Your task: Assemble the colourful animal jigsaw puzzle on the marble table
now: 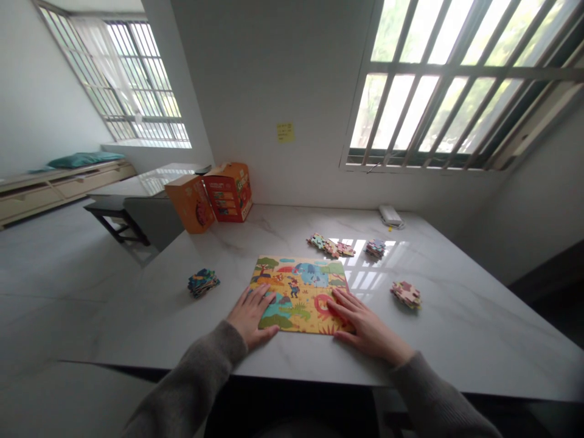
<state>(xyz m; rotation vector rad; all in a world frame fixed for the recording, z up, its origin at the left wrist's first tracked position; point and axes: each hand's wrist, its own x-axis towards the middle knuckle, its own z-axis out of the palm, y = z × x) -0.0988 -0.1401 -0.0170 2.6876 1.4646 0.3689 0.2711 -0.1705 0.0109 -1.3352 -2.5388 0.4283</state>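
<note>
A jigsaw puzzle (296, 298) with a bright animal picture lies flat on the white marbled table (292, 359), its pieces joined into a rectangle. The picture includes a blue elephant, a red lion and a green crocodile. Across its left edge rests my left hand (252, 313), fingers stretched out and thumb near the lower edge. My right hand (362, 322) lies over the right edge in the same way, fingertips on the lion. Both hands are open, touching the puzzle without gripping it. Parts of the side edges are hidden beneath them.
Stacks of puzzle pieces stand around: dark ones (203, 283) at left, pinkish ones (406, 294) at right, a small pile (375, 248) and a spread row (331, 245) behind. Two orange boxes (228, 191) stand at the back left. A white device (390, 215) sits by the wall.
</note>
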